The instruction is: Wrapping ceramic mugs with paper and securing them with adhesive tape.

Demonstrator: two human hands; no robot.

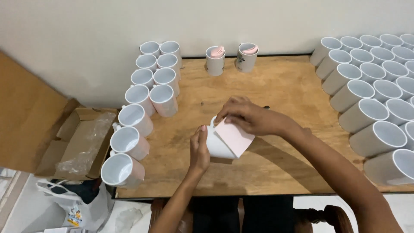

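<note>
A white mug (pixel 217 144) stands near the front middle of the wooden table (pixel 276 86). A pale pink sheet (pixel 235 137) is wrapped partly around its side. My left hand (pixel 199 149) grips the mug from the left, thumb up against its wall. My right hand (pixel 250 117) reaches over the rim from the right and presses the sheet's upper edge onto the mug. The mug's mouth is mostly hidden under my right fingers.
Two columns of white mugs (pixel 148 92) run along the table's left side. Several rows of white mugs (pixel 375 86) fill the right side. Two mugs (pixel 230 58) holding rolled pink sheets stand by the wall. An open cardboard box (pixel 79 144) sits to the left, off the table.
</note>
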